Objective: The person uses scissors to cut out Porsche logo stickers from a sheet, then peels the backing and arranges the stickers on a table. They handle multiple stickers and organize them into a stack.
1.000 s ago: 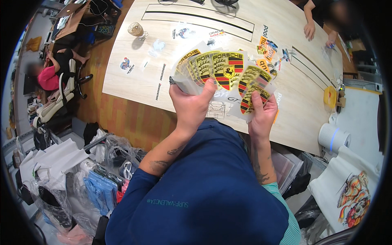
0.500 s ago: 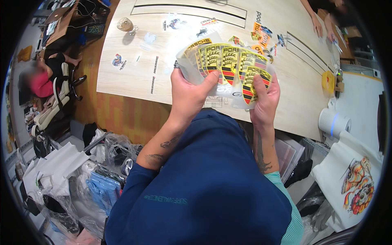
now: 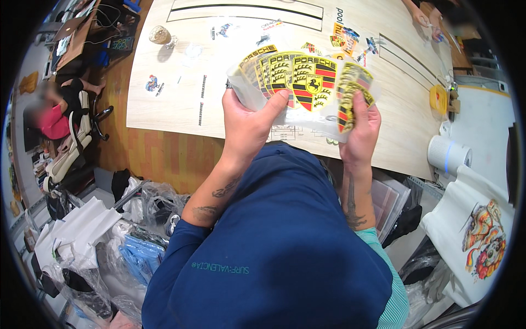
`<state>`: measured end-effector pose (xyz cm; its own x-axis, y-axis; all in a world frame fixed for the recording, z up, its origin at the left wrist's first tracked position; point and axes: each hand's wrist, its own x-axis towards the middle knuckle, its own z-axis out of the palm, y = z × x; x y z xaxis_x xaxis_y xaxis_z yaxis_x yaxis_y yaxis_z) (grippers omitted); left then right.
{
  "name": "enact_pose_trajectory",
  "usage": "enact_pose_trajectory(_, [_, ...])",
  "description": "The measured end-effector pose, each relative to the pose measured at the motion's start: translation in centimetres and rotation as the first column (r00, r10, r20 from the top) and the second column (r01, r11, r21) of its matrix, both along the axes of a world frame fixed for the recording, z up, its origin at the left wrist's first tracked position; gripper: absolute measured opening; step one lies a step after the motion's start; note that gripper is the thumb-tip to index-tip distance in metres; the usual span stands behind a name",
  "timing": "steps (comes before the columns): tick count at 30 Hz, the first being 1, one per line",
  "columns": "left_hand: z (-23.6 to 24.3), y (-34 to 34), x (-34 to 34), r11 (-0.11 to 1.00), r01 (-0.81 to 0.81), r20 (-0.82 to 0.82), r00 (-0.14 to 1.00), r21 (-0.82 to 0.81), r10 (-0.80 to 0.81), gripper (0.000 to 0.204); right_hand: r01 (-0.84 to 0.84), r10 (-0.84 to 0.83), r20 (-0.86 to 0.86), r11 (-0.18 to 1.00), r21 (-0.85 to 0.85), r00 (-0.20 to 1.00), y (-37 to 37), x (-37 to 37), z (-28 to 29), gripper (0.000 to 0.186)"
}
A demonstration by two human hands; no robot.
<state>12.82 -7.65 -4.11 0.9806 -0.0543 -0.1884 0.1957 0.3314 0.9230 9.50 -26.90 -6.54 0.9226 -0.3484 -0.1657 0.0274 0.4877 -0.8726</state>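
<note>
A fan of translucent film sheets printed with yellow, red and black shield-shaped decals (image 3: 314,82) spreads above the table's near edge. My left hand (image 3: 249,118) grips the fan's left side, thumb on top and fingers underneath. In my right hand (image 3: 361,134), thumb pressed on its face, is another decal sheet (image 3: 350,90), bent and tilted, at the fan's right side. A strip of film runs between the two hands below the shields. Whether the right-hand sheet is one or a few layers, I cannot tell.
The pale wooden table (image 3: 175,112) carries loose decals (image 3: 153,84), a stemmed glass of brown drink (image 3: 160,35) and a yellow roll (image 3: 438,100). Another person's hands (image 3: 421,19) are at the far right. Someone sits at left (image 3: 52,118). Bagged garments (image 3: 139,249) lie below left.
My right hand has moved slightly right and its sheet has turned and bent away from the fan. The fan's rightmost shield now shows whole. My left hand keeps its grip.
</note>
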Motion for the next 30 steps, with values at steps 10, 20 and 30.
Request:
enact_pose_trajectory(10, [0.2,-1.3,-0.2,0.999,0.048,0.012,0.999,-0.015,-0.047,0.030,-0.075,0.093,0.058,0.965,-0.251,0.994,-1.3,-0.6,1.1,0.026])
enact_pose_trajectory(20, [0.7,-3.6,-0.6,0.991,0.134,0.051,0.990,-0.016,-0.133,0.027,0.037,-0.016,0.110,0.980,-0.193,0.994,0.1,-0.9,1.1,0.035])
enact_pose_trajectory(30, [0.3,-4.2,-0.5,0.998,0.060,0.058,0.997,-0.023,-0.058,0.036,-0.099,0.102,0.037,0.991,-0.087,0.994,-1.9,-1.6,1.8,0.020])
